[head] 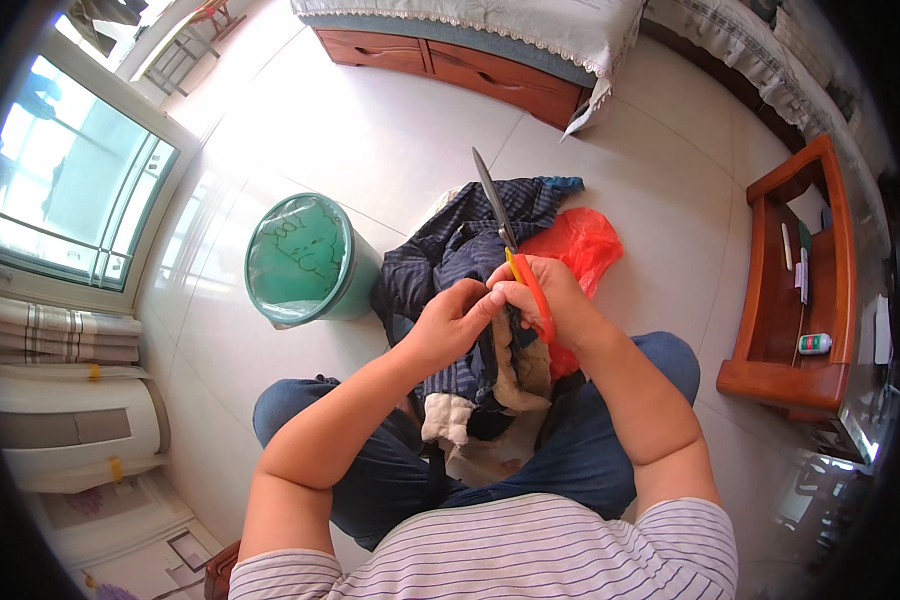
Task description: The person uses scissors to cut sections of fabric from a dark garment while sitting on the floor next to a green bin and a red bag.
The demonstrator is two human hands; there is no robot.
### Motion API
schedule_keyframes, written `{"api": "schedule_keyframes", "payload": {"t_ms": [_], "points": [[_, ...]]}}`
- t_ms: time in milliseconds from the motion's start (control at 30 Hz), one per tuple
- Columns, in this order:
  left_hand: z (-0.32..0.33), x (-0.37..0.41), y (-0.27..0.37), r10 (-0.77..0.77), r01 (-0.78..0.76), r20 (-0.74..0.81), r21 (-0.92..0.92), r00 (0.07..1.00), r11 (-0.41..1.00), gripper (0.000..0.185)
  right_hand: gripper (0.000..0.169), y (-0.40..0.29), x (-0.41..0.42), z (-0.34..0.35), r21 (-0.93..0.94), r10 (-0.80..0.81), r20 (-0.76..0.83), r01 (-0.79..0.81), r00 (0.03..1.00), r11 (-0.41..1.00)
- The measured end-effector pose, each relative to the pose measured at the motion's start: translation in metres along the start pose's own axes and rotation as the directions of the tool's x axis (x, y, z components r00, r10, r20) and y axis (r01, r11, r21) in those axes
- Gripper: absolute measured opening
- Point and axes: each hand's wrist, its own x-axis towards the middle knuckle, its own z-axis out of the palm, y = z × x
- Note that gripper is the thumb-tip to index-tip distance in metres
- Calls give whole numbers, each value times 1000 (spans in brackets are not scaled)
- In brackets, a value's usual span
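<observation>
My right hand grips a pair of scissors by its red-orange handle. The metal blades point away from me and look closed together. My left hand has thumb and fingers pinched against the fingertips of my right; whatever lies between them is too small to make out. Under both hands, between my knees, is a heap of dark blue striped padded cloth, perhaps a garment. Off-white wadding shows at its near edge, and more beige padding hangs below my right hand. A red plastic bag lies to the right of the cloth.
Left of the cloth stands a green bin with a clear liner. A wooden table at the right has a white bottle on its shelf. Ahead is a cloth-covered wooden drawer unit; a glazed door is at the left.
</observation>
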Motion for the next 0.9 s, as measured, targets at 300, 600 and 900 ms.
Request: {"api": "schedule_keyframes", "payload": {"t_ms": [300, 600, 900], "points": [[-8, 0, 18, 158, -126, -128, 224, 979, 966, 15, 12, -14, -8, 8, 3, -41, -25, 42, 999, 999], [-12, -6, 30, 389, -214, -168, 610, 906, 763, 11, 12, 2, 2, 10, -293, -208, -185, 148, 961, 945], [-8, -4, 32, 372, -180, -174, 644, 912, 743, 12, 9, 14, 8, 4, -365, -333, -199, 245, 922, 898]]}}
